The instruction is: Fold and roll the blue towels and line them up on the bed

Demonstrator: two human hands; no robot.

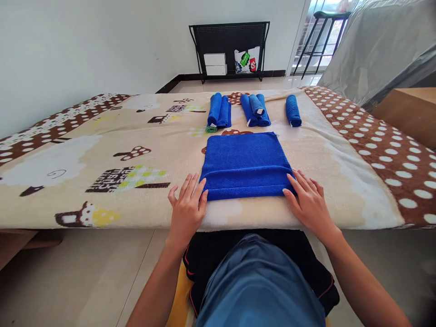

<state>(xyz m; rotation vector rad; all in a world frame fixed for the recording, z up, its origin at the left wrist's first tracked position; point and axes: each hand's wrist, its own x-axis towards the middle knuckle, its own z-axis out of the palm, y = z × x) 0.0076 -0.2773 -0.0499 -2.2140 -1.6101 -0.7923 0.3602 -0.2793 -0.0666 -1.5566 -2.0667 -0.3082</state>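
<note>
A blue towel lies on the patterned blanket straight ahead of me. Its near edge is folded over in a flat strip, and a crease runs across it above the fold. At the towel's left near corner rests my left hand, its fingers stretched out and the tips touching the edge. My right hand lies at the right near corner, fingers extended and thumb apart, with the fingertips on the towel. Neither hand grips the cloth.
Beyond the towel lie rolled blue towels: one group, another group with a roll on top, and a single roll. The cream blanket covers the surface. A black rack and a stool stand farther back.
</note>
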